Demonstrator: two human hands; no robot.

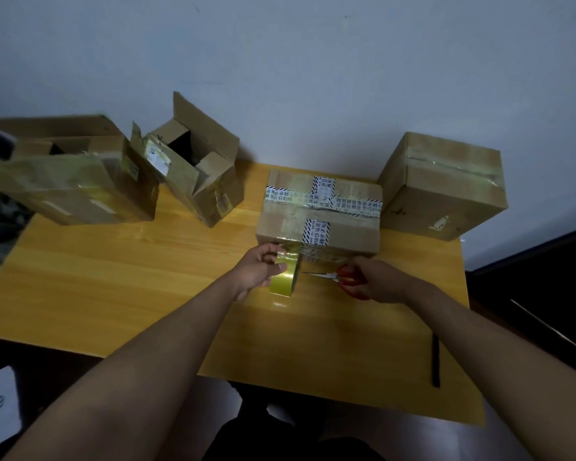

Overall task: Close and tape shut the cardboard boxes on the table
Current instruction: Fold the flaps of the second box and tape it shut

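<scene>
- At the middle of the yellow wooden table, close to its near half, sits the closed brown cardboard box with black-and-white printed tape crossing its lid; clear tape already runs over its top and down its near face.
- Just in front of that face, the left hand has its fingers and thumb curled round a roll of shiny yellowish packing tape, held on edge with a short strip apparently running up to the box.
- Beside it, the right hand grips red-handled scissors, fingers through the loops, blades pointing left toward the roll's strip and only slightly parted, if at all.
- Judging from this, the step in hand is cutting the tape free after sealing this box; the next move calls for keeping the strip taut, bringing the blades across it near the box, then pressing the loose end down flat.
- To the right, a taller brown box stands taped shut along its top seam.
- Farther left, a smaller brown carton with its flaps standing open and a wide open carton tilted over the table's left edge look unsealed, so the task seems about half done.
</scene>
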